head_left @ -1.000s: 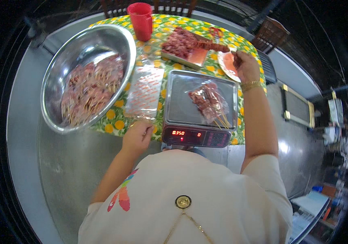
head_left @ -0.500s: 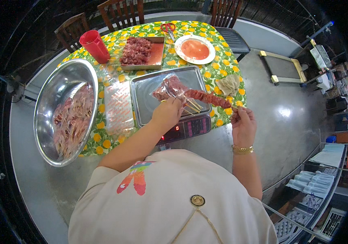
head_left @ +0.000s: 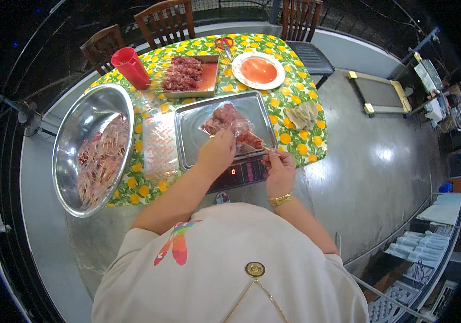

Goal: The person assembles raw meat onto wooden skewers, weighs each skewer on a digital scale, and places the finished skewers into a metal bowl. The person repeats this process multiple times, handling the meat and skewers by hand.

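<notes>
A clear plastic bag with raw meat skewers in it lies over the steel tray. My left hand is closed on the bag's near edge. In my right hand, the fingers pinch the stick end of a raw meat skewer. Its meat lies at the bag's mouth, mostly inside or against the plastic; exactly how far in I cannot tell. The tray rests on a dark digital scale with a lit red display.
To the left, a large steel basin holds several bagged skewers. Flat plastic bags lie beside the tray. Behind it are a rectangular pan of skewers, a red pitcher, scissors, a white plate of reddish liquid and a crumpled cloth.
My right hand has moved left toward the bag, bringing the skewer from outside it to its mouth. My left hand stays on the bag, slightly lower and to the left.
</notes>
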Tool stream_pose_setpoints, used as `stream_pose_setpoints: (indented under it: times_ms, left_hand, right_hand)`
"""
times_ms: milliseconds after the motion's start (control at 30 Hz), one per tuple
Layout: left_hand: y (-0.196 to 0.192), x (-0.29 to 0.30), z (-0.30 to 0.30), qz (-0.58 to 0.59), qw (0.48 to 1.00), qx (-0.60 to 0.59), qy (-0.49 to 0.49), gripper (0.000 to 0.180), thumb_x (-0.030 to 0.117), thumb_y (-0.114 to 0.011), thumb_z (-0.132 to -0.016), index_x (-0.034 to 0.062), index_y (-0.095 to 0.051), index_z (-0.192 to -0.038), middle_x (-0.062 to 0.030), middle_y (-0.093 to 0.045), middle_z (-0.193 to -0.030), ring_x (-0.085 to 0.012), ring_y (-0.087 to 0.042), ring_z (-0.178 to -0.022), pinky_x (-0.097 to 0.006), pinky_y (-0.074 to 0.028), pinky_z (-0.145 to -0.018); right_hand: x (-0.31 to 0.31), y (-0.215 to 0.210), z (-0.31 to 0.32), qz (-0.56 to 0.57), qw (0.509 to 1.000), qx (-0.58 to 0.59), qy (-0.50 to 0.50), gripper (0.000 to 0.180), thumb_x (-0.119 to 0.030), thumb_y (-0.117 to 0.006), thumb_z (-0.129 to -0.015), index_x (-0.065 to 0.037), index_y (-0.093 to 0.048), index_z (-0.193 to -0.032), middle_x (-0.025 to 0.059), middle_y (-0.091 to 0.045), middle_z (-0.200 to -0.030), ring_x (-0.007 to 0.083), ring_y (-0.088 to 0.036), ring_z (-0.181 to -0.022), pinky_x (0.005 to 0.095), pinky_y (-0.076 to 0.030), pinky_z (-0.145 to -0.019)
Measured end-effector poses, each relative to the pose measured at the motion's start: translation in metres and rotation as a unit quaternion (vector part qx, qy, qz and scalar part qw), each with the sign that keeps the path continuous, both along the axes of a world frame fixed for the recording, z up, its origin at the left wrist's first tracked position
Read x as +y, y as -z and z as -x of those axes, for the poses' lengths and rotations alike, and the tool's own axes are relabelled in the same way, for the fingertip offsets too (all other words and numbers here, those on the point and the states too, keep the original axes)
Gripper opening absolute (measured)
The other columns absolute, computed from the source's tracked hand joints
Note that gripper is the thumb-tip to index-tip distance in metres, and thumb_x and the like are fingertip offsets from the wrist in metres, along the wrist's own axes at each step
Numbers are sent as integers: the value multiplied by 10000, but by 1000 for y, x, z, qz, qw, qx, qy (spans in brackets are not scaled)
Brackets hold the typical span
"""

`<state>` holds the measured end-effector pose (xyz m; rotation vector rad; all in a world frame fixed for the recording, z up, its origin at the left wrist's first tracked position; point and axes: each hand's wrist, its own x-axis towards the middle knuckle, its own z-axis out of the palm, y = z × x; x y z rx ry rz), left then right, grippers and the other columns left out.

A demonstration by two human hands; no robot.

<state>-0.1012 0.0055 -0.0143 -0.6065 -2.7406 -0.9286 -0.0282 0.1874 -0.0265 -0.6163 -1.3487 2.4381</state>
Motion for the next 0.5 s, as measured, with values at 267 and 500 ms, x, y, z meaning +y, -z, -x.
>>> stream_pose_setpoints:
  times_ms: [267,500]
  left_hand:
    - [14,0,-10,-11,1000,9,12,116,123,-618,-912,75,-579,-1010,-151,-637,-970,-391,-661,-852,-484,-555,-710]
    - [21,-36,-19,-45,998,-44,17,156,138,-607,-947,68,-636,-1084,-165,-678,-1063,-397,-667,-961,-466,-555,-793]
  right_hand:
    - [-29,34,28,-253,965,26,-58,96,-74,-714,-938,11,-725,-981,-3,-662,-811,55,-561,-740,221,-459,-664]
    - [-7,37,40,-409,909,-66,-53,143,-130,-756,-899,11,-742,-916,-1,-690,-790,58,-569,-720,237,-468,-666]
